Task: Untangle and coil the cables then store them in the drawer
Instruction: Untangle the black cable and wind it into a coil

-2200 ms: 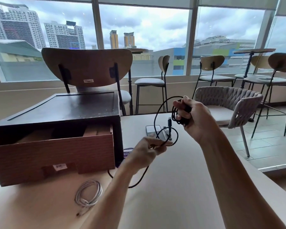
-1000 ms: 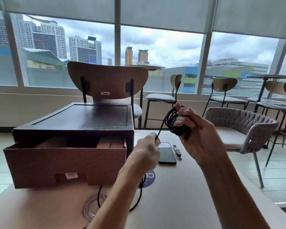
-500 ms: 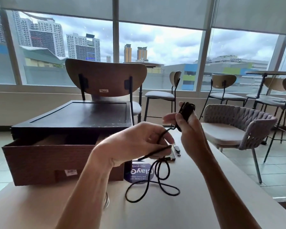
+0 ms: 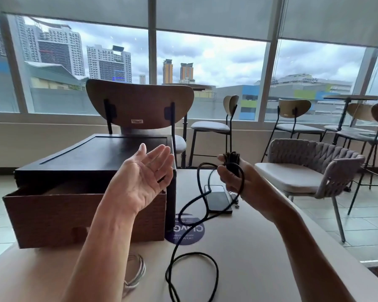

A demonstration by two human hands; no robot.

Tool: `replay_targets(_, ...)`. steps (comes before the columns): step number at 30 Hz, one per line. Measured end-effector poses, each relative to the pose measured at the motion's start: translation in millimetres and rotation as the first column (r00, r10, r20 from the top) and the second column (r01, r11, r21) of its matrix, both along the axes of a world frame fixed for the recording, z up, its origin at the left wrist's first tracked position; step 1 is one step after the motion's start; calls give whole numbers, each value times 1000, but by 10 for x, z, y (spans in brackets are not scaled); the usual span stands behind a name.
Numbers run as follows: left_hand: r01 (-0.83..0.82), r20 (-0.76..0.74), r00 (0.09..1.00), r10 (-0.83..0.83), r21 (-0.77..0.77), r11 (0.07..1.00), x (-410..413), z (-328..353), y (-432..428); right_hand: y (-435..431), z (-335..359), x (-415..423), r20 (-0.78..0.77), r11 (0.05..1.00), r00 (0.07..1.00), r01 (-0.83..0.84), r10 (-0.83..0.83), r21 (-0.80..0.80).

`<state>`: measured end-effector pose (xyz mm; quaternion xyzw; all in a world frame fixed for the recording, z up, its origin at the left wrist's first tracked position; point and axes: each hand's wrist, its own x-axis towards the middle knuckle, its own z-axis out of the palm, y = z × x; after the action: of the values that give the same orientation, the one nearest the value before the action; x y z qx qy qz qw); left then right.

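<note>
Black cable (image 4: 232, 160) is being gripped as a coiled bunch in the right hand (image 4: 234, 182), loose tail trailing down in loops onto the counter (image 4: 260, 247) beside a phone (image 4: 218, 201). Left hand (image 4: 142, 179) is hovering palm-up, fingers relaxed, holding nothing, over the open drawer (image 4: 83, 214). White cable (image 4: 138, 271) is lying coiled in front of the drawer.

A pale surface (image 4: 260, 247) carries a dark drawer box (image 4: 96, 155). Just right of the box lie a round blue sticker (image 4: 184, 231) and a phone (image 4: 218, 199). In front of it lie a white coiled cable (image 4: 140, 269) and loose loops of black cable (image 4: 194, 253).
</note>
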<state>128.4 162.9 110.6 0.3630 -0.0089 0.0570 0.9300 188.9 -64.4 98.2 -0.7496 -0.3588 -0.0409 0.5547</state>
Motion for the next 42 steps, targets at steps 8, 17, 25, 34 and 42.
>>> replay_targets(8,-194,387,913,-128,688,700,-397,377,-215,-125,-159,218,285,867,890,428,-356,-255)
replay_targets(17,-136,133,987,96,990,28,60,-224,-851,-82,-89,176,214,935,932,325,-292,-140)
replay_targets(25,-477,341,851,399,819,319,115,-63,-411,-250,-31,120,56,904,988,155,-144,-398)
replay_targets(34,-466,129,874,469,500,730,-94,125,-38,-332,151,19,-331,969,935,192,-131,158)
replay_targets(42,-505,483,863,150,815,284,-35,31,-413,-288,238,-78,-515,931,843,47,157,361)
